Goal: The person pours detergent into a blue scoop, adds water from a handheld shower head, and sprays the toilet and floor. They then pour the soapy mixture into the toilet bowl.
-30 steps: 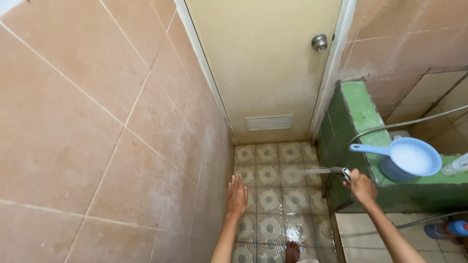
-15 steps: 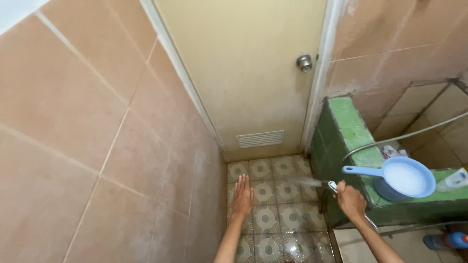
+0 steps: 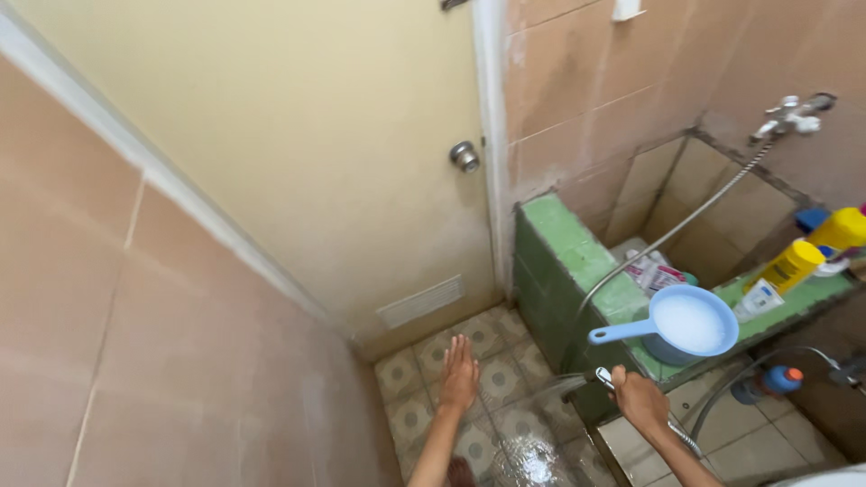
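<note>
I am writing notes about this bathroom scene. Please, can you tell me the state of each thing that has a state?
Door: closed.
Spray nozzle: running, water jets toward the floor.
Right hand: closed grip on the spray nozzle.
Left hand: open, fingers spread, holding nothing.
Blue dipper: upright on the green ledge.
Floor tiles: wet.
Yellow bottle: standing, cap closed.

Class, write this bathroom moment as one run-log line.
left hand: open, over wet floor tiles | right hand: grips spray nozzle, spraying left | blue dipper: on green ledge
</note>
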